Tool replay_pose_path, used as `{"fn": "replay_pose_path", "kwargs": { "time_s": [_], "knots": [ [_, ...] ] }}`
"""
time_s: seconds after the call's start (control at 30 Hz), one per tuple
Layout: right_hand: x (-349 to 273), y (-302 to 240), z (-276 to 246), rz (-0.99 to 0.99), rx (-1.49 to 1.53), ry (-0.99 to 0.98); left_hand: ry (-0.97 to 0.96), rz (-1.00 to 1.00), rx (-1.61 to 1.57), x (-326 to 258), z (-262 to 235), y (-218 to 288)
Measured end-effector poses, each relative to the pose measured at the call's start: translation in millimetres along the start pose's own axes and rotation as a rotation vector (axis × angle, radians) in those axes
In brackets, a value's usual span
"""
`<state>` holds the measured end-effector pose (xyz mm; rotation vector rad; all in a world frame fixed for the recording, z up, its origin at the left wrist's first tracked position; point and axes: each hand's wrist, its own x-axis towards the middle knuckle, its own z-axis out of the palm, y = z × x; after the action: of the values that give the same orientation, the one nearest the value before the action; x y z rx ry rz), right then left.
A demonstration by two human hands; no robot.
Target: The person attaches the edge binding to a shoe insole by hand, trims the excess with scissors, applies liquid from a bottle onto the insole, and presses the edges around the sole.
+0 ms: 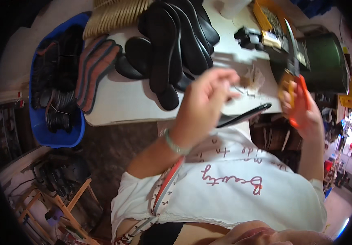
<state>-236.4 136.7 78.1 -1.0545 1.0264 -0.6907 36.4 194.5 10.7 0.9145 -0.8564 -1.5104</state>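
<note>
My right hand (308,116) is closed round the handles of large scissors (303,92). One handle is orange, the other yellow, and the metal blades point up and away. My left hand (202,104) is raised before my chest, blurred, its fingers loosely apart with nothing visible in them. Below and behind it, a black insole (249,115) lies at the near table edge, part of it hidden by that hand. Beyond the left hand, several black shoe insoles (163,49) are heaped on the white table (123,102).
At left stands a blue tub (67,141) of bundled dark insoles. Reddish-grey insole pieces (96,73) and a beige stack (112,18) lie on the table's left side. At far right are a black device (249,38), a yellow basket (261,16) and a green drum (327,61).
</note>
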Motion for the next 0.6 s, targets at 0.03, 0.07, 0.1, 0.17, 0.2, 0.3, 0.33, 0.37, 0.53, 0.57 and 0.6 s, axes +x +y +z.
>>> {"fn": "replay_pose_path", "kwargs": {
  "time_s": [0.03, 0.07, 0.1, 0.17, 0.2, 0.3, 0.33, 0.37, 0.53, 0.57, 0.6],
  "knots": [
    [7.0, 22.6, 11.1, 0.018, 0.039, -0.044, 0.054, 0.0, 0.08, 7.7, -8.3, -26.7],
    [14.7, 48.4, 9.5, 0.103, 0.032, -0.031, 0.034, -0.074, 0.116, 10.0, -16.4, -50.5],
    [24.5, 80.6, 9.8, 0.119, 0.084, -0.11, -0.04, -0.097, 0.099, 8.6, -22.3, -71.6],
    [29.8, 129.0, 11.7, 0.145, 0.201, -0.196, -0.174, -0.155, 0.101, -6.7, -29.2, -103.1],
    [25.1, 140.5, 17.6, 0.145, 0.237, -0.228, -0.236, -0.185, 0.116, -19.8, -28.7, -110.3],
    [7.0, 118.6, 42.4, 0.163, 0.226, -0.251, -0.502, -0.104, 0.403, -34.5, -32.1, -99.7],
    [5.0, 112.7, 44.5, 0.154, 0.184, -0.269, -0.542, 0.056, 0.532, -33.2, -33.6, -98.9],
    [3.4, 107.3, 47.5, 0.146, 0.144, -0.288, -0.517, 0.009, 0.282, -37.5, -29.0, -94.9],
    [17.8, 32.4, 36.9, -0.159, -0.115, -0.26, -0.84, -0.028, 0.291, -23.1, -20.3, -53.8],
    [20.9, 12.5, 33.1, -0.255, -0.213, -0.202, -0.911, 0.05, 0.256, -22.1, -17.6, -61.8],
    [24.7, -10.5, 26.8, -0.302, -0.309, -0.166, -0.942, 0.162, 0.303, -21.7, -16.3, -63.7]
  ]
}}
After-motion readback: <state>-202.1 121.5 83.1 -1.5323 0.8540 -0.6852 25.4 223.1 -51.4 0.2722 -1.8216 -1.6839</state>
